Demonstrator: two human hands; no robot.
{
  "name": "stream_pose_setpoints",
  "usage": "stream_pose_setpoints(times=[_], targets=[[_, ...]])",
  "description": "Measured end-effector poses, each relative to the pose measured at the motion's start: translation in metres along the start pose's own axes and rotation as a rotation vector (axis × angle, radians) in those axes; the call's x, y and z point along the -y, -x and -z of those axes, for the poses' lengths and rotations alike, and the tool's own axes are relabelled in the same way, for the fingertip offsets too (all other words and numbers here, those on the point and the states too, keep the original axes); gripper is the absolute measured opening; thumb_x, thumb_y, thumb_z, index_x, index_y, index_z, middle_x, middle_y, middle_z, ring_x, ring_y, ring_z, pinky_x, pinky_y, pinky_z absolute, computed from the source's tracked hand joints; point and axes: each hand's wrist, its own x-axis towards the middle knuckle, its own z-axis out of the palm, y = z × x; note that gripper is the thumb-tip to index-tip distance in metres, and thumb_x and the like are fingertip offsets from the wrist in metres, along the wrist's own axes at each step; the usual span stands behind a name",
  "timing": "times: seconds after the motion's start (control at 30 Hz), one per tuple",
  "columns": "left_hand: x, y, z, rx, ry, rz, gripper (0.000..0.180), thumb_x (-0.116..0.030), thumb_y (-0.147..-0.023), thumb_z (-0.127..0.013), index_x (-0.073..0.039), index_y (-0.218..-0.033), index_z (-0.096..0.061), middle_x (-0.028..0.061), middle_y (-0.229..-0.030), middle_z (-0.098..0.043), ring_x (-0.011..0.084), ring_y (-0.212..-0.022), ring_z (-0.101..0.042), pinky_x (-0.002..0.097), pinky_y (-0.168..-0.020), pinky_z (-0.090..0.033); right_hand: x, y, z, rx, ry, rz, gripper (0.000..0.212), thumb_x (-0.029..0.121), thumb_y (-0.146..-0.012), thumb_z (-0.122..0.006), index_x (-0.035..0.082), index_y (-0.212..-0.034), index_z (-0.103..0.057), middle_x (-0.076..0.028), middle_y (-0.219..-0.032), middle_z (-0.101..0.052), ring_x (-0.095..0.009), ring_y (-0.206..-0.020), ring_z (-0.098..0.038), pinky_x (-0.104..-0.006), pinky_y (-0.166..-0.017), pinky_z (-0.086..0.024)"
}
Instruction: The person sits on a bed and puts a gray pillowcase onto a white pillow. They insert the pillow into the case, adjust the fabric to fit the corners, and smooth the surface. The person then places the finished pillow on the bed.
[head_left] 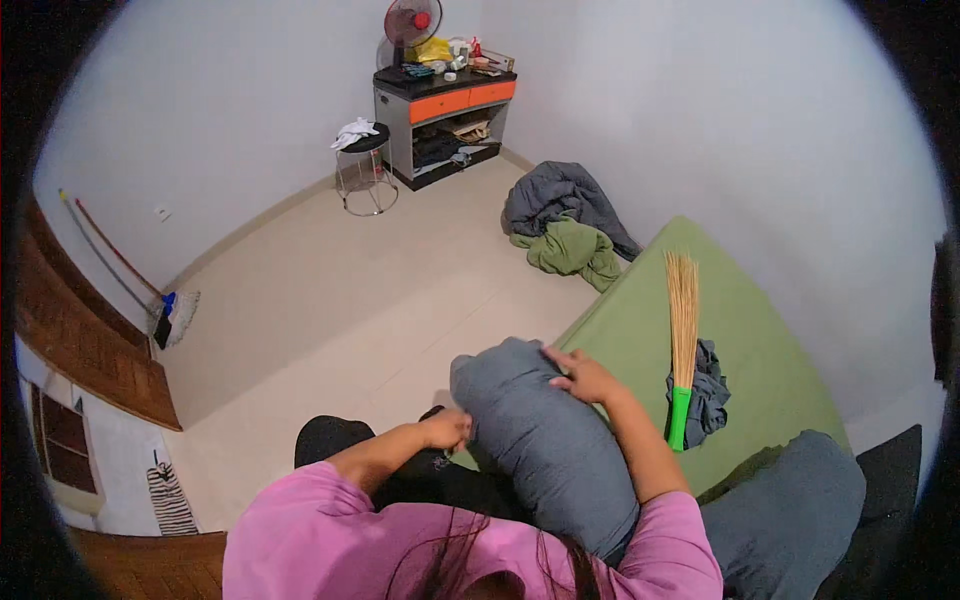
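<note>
A plump grey pillow [540,440] lies slantwise across my lap, against the edge of the bed. My left hand [448,430] is at the pillow's left side, its fingers curled closed; whatever may be in them is hidden. My right hand [585,380] rests on the pillow's far right part, forefinger stretched out and thumb apart. To the right, a stick broom [682,320] with a green handle lies on the bed's green sheet [625,330], partly over a crumpled dark grey cloth [708,395].
Another grey pillow [790,515] lies at the lower right by a black headboard [890,475]. A grey blanket [565,195] and green cloth [572,250] are heaped beyond the bed. A stool [365,170] and a cabinet [440,120] with a fan stand farther off; a mop [178,315] leans left.
</note>
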Motion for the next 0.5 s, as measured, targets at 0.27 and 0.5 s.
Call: stream_pose_setpoints(times=[0.27, 0.5], targets=[[-0.026, 0.018, 0.037, 0.037, 0.804, 0.274, 0.048, -0.043, -0.083, -0.041, -0.005, -0.113, -0.043, 0.0129, -0.099, -0.058, 0.0262, -0.086, -0.058, 0.0408, -0.076, -0.046, 0.038, -0.005, -0.025, -0.238, 0.139, -0.113, 0.019, 0.026, -0.077, -0.053, 0.009, -0.084, -0.057, -0.015, -0.08, -0.06, -0.035, -0.075, -0.057, -0.0431, -0.067, -0.045], [-0.048, -0.031, 0.031, 0.167, 0.717, 0.385, 0.104, -0.064, -0.065, -0.057, -0.001, -0.135, -0.012, 0.0253, -0.135, -0.02, 0.0401, -0.117, -0.035, 0.0448, -0.083, -0.044, 0.004, 0.037, -0.027, -0.647, -0.126, -0.365, 0.063, 0.055, -0.073, -0.054, 0.007, -0.114, -0.051, -0.022, -0.11, -0.052, -0.036, -0.103, -0.049, -0.0414, -0.089, -0.038]])
